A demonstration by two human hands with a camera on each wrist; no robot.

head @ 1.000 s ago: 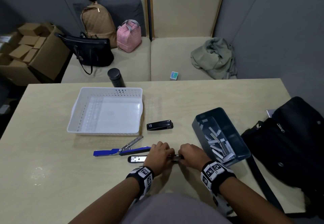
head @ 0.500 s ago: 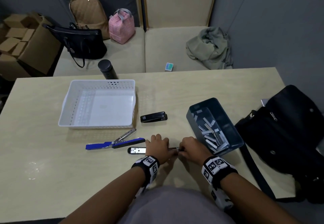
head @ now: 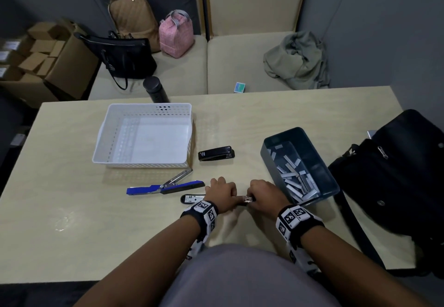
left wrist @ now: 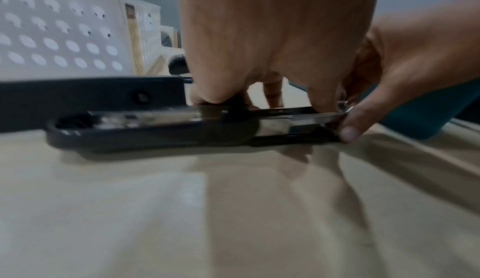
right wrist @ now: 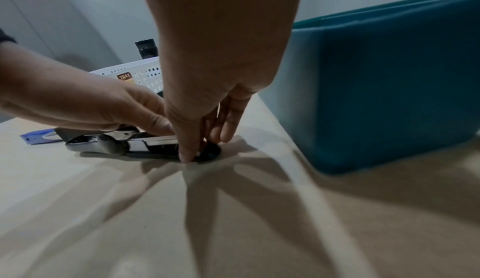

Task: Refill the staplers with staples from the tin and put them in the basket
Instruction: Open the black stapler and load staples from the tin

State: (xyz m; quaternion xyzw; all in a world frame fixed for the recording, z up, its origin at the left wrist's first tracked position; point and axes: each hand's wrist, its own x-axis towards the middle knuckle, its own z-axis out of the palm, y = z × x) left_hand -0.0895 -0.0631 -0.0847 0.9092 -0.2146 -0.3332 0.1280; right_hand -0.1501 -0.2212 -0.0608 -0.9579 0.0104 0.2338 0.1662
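Note:
A black stapler [head: 192, 198] lies opened flat on the table near the front edge, its metal magazine [left wrist: 155, 116] facing up. My left hand [head: 223, 187] presses down on its middle with curled fingers. My right hand [head: 255, 195] pinches the right end of the magazine [right wrist: 158, 138] between thumb and fingers. The teal tin [head: 300, 165], holding several staple strips, stands just right of my right hand. The white basket [head: 144, 136] sits behind to the left, with nothing in it. A blue stapler [head: 165, 187] lies spread open in front of the basket. A small black stapler [head: 216, 153] lies closed beside the basket.
A large black bag [head: 396, 174] takes up the table's right side, its strap trailing toward the front edge. A dark bottle [head: 155, 89] stands behind the basket. Bags and a bundle of cloth [head: 295, 59] lie on the bench beyond the table.
Both hands keep their hold on the opened black stapler at the same spot. Only my head view has shifted a little.

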